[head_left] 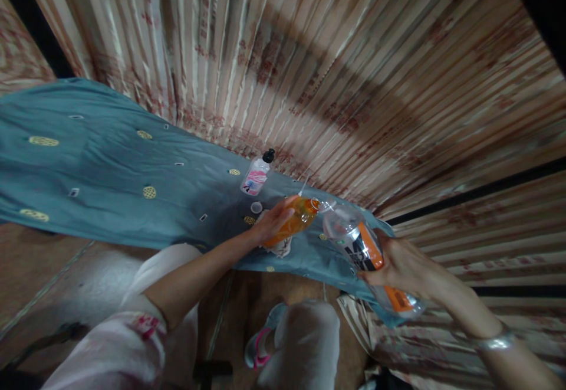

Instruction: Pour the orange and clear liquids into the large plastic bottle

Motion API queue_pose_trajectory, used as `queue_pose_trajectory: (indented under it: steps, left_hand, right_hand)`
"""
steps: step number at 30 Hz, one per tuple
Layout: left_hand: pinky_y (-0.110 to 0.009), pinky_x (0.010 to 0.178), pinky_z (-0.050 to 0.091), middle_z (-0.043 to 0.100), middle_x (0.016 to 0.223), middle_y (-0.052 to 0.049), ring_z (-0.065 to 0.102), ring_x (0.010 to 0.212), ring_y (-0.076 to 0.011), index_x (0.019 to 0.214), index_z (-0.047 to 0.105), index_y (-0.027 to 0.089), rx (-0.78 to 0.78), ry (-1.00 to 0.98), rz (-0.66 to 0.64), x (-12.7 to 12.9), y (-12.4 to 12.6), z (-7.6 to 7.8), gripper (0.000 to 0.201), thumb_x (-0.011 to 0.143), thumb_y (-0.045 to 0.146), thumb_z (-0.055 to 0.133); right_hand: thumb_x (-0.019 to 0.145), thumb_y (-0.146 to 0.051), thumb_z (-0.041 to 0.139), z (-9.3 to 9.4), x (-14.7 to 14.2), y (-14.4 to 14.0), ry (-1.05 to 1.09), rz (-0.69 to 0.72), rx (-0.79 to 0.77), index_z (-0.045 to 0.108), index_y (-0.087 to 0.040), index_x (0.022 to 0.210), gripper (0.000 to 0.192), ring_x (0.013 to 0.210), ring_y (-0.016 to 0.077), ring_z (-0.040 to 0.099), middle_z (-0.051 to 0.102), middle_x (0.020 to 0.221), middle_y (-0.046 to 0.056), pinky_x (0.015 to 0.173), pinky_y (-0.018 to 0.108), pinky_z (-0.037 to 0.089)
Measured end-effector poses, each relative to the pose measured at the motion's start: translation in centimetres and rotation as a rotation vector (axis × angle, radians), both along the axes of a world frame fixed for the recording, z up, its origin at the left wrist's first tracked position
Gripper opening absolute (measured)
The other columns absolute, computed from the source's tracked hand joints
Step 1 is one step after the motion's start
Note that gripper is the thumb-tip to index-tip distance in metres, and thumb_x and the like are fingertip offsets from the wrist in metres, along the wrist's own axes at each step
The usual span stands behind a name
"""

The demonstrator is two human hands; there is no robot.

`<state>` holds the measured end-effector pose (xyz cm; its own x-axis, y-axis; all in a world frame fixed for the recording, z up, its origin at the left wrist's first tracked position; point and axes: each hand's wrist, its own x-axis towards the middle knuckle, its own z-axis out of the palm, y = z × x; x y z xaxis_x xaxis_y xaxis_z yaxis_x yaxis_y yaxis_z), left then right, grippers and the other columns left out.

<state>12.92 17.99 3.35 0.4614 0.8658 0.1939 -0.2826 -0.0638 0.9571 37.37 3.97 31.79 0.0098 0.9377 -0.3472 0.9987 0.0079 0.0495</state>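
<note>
- The left hand [275, 222] was wrapped around an orange bottle [297, 220], just right of the frame's centre, holding it tilted with its open neck pointing to the right.
- The right hand [400, 267], at the lower right of the frame, gripped a larger clear bottle [363, 248] with an orange and dark label, tipped so that its mouth met the neck of the orange bottle.
- Both bottles were held just above a teal cloth [110, 166] with yellow spots, which covered the worktop from the left edge to the centre right.
- A small white cap [256, 207] lay on the cloth just beside the left hand.
- A small bottle with a pink label and black top [257, 174] lay on the cloth, above the cap.
- A striped, patterned curtain [336, 65] filled the upper frame.
- A silver bangle [495, 341] sat on the right wrist.
</note>
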Motion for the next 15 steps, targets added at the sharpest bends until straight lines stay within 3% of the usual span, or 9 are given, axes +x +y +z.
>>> queue_pose_trajectory:
  steps: [8,15]
  left_hand:
    - [-0.053,0.166,0.037,0.071,0.197,-0.006,0.055,0.193,-0.0456,0.188,0.069,0.026,0.019,0.002,-0.026,-0.36,0.03,0.52,0.096,0.114,0.087,0.068]
    - [-0.055,0.168,0.032,0.072,0.197,0.0,0.055,0.194,-0.0395,0.183,0.074,0.037,-0.004,-0.001,0.006,-0.24,0.12,0.2,0.097,0.106,0.096,0.071]
  right_hand:
    - [0.08,-0.056,0.087,0.09,-0.21,-0.03,-0.009,-0.021,-0.015,0.044,-0.037,0.085,0.047,0.06,0.0181,0.047,0.04,0.061,-0.012,0.061,0.035,0.037]
    - [0.079,-0.054,0.088,0.14,-0.36,0.04,0.008,-0.005,0.002,0.046,-0.037,0.086,0.046,0.06,0.0184,0.046,0.039,0.061,-0.012,0.061,0.035,0.036]
